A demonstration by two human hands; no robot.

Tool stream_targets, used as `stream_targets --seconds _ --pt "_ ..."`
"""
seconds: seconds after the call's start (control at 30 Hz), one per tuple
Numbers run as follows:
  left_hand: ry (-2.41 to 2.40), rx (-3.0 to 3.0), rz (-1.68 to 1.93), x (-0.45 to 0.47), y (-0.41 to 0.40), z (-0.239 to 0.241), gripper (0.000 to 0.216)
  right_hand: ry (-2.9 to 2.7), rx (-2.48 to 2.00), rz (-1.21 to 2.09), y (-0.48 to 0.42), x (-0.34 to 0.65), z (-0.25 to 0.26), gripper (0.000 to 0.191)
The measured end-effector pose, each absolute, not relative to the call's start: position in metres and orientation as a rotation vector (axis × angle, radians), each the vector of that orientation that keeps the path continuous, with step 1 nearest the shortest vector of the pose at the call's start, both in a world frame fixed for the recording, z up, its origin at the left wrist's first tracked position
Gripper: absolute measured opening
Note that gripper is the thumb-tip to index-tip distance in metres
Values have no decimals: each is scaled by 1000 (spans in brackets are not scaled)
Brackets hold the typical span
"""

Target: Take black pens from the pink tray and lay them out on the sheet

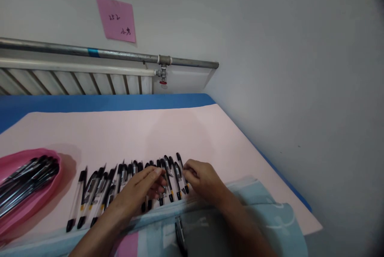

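A row of black-capped pens [102, 185] with clear barrels lies side by side on the pink sheet. My left hand [147, 183] hovers over the middle of the row, its fingers loosely curved and apart, with nothing visible in them. It covers parts of several pens. At the row's right end is my right hand [202, 175], fingers curled and pressed together. Its fingertips are beside the rightmost pen [179, 157]; whether they grip it or something small is hidden.
A pink basin [57, 157] holding many pens stands at the left. Light-blue patterned cloth [264, 197] lies along the near edge, with a dark object [180, 235] over it. The pink sheet [126, 129] covers a blue surface [90, 103]. Behind are a radiator [114, 83] and a metal pipe [126, 55].
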State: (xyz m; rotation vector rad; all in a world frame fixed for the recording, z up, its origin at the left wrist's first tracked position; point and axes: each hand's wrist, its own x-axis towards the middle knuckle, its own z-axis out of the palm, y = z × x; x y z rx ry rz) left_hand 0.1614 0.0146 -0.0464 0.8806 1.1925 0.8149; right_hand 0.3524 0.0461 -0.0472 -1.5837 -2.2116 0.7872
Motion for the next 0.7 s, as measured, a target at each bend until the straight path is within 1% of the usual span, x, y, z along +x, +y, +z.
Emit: stream_targets --seconds 0.1,0.17,0.23,0.4,0.6,0.7 --pt "1192 895 808 161 14 -45 30 -2222 -1298 1289 39 353 -39 8" --pt "1205 896 815 161 14 -45 30 -2261 -1190 1516 34 355 -36 14" --pt "1217 898 825 161 15 -44 30 -2306 -1159 1620 31 356 -33 22" --pt "1210 902 800 161 16 -47 31 -2463 -1039 1676 26 353 -33 26" --pt "1212 897 803 160 15 -48 31 -2490 -1047 1585 21 347 -37 16" --pt "1223 903 809 161 15 -44 28 -2364 -1022 1527 26 349 -35 9"
